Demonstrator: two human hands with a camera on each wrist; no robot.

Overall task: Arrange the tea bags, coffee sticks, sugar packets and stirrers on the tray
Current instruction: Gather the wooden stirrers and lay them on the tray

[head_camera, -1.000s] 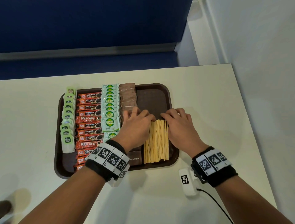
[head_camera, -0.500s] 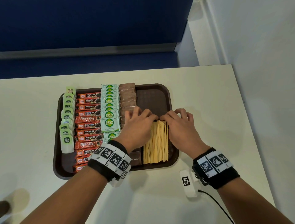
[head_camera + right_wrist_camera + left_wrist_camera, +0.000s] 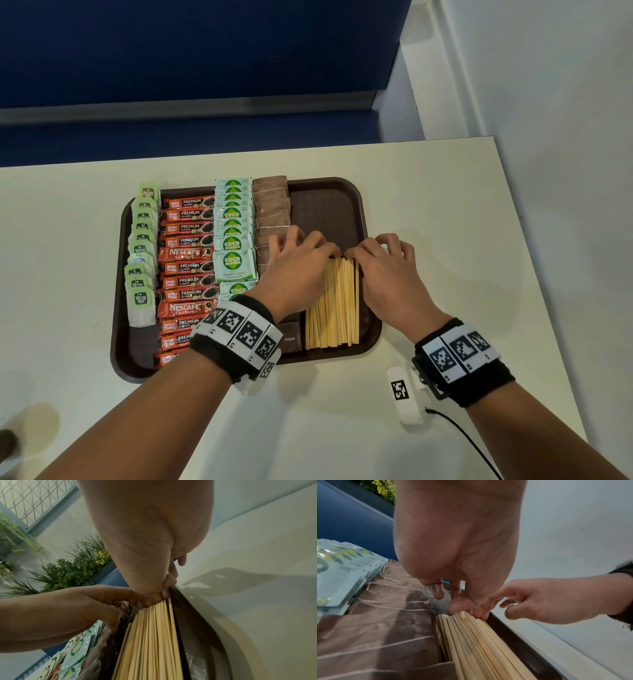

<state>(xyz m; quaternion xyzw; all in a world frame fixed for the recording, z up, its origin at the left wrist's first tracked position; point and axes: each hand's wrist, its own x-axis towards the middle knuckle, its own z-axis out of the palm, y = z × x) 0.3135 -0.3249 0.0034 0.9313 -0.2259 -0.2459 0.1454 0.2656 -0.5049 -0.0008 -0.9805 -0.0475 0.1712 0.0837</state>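
Note:
A dark brown tray (image 3: 363, 205) holds columns of green-tagged tea bags (image 3: 140, 260), red coffee sticks (image 3: 188, 267), green-and-white sugar packets (image 3: 234, 240) and brown sugar packets (image 3: 270, 205). A bundle of wooden stirrers (image 3: 337, 305) lies lengthwise at the tray's front right. My left hand (image 3: 329, 251) and right hand (image 3: 352, 253) meet at the bundle's far end, bent fingertips touching the stick ends. In the left wrist view my left hand (image 3: 453, 601) touches the stirrers (image 3: 471, 642) with its thumb tip, and my right hand (image 3: 481, 609) touches them with two fingertips, thumb apart. The right wrist view shows the same contact on the stirrers (image 3: 154, 635).
A white tagged device (image 3: 402, 394) with a black cable lies on the cream table (image 3: 445, 222) just in front of the tray's right corner. A bare patch of tray floor (image 3: 325, 212) lies beyond the stirrers. A blue bench stands behind the table; a white wall runs along the right.
The fingertips of both hands have drawn slightly closer together at the far end of the stirrers. The bundle and the other rows have stayed put.

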